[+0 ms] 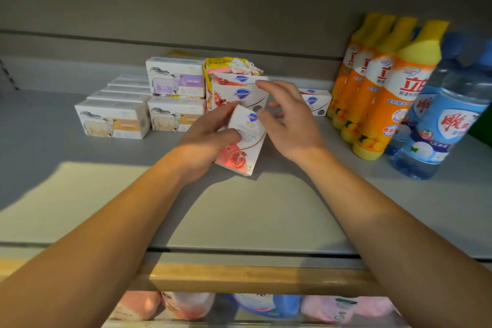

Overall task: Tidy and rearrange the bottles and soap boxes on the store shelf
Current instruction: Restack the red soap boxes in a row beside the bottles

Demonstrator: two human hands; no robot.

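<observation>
The left hand [210, 138] grasps a Safeguard soap box [243, 141] tilted over mid-shelf [80, 189]. The right hand [287, 120], fingers relaxed and loose, hovers just beside its top. Orange detergent bottles [383, 93] stand at three o'clock.

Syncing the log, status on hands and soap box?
Left hand grips red-and-white soap box, tilted above shelf. Right hand open, fingertips at the box's top. Orange bottles stand right, clear of hands.

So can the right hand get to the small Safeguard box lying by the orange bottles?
Probably yes: the right hand is open and holds nothing, and the small Safeguard box lies just behind it on the shelf, nothing between.
</observation>
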